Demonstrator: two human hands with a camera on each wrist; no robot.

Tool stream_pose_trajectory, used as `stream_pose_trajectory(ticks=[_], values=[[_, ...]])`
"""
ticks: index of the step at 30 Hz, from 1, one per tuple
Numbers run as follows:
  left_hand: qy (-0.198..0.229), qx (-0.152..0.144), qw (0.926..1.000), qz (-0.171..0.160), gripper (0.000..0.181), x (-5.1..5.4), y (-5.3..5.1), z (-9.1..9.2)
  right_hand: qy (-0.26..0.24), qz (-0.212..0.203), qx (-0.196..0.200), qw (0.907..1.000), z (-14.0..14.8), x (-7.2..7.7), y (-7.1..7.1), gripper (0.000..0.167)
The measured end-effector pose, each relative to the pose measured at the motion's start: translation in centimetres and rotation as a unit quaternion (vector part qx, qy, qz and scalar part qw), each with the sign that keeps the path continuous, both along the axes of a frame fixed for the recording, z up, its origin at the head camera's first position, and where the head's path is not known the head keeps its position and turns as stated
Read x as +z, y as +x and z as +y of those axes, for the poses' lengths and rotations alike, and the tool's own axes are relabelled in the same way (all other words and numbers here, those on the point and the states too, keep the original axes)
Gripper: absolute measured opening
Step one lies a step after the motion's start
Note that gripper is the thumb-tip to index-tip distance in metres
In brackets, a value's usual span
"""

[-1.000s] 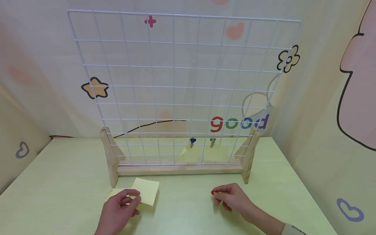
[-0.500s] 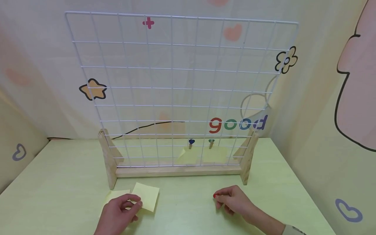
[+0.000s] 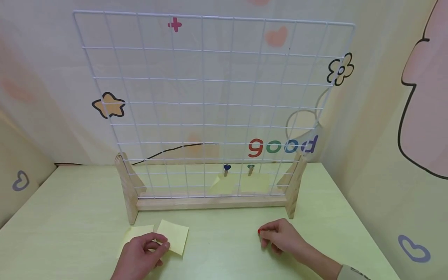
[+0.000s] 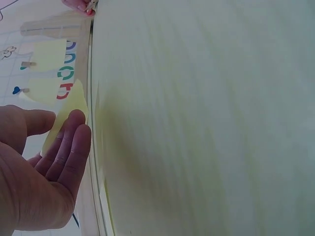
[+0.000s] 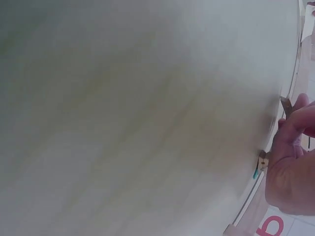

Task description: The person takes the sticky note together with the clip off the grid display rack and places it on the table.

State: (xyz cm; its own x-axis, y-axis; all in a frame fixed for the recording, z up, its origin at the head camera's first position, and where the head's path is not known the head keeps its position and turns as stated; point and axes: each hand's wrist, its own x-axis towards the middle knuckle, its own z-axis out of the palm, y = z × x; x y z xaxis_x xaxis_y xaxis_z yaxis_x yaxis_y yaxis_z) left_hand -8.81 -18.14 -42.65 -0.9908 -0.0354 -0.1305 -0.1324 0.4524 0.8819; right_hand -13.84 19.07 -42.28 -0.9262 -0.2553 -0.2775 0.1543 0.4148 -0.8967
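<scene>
My left hand [image 3: 141,254] pinches a pale yellow sticky note [image 3: 176,235] by its near left edge, above the table. In the left wrist view the note [image 4: 71,114] is seen nearly edge-on between thumb and fingers. Another sticky note [image 3: 131,232] lies partly hidden behind that hand. On the right, my right hand [image 3: 281,237] pinches a small clothespin with a red head [image 3: 259,231]. In the right wrist view a wooden clip end [image 5: 286,104] sticks out from the fingers. A second wooden clip [image 5: 263,161] with a teal part shows beside the hand; whether it is held, I cannot tell.
A white wire grid [image 3: 203,103] stands upright in a wooden base [image 3: 211,203] behind both hands. Low on it, a blue-heart clothespin [image 3: 226,169] and a green-heart clothespin [image 3: 250,170] each hold a yellow note. Patterned cloth [image 3: 378,116] surrounds the pale table [image 3: 217,249].
The right hand has shifted slightly right with the red clothespin. The left hand and its note have come a little lower in view, uncovering more of the other note. The view has shifted slightly.
</scene>
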Motion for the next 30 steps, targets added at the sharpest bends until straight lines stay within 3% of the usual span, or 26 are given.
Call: stream_pose_trajectory(ticks=[15,30], values=[[-0.029,-0.024,0.9991,-0.021,0.018,-0.5,-0.1,-0.5,0.014,0.027,0.005,0.9995,0.2,-0.1,0.1,0.019],[-0.031,-0.091,0.9947,-0.035,0.015,-0.9,-0.2,-1.0,0.019,0.040,0.009,0.9990,0.4,-0.2,0.3,0.017]])
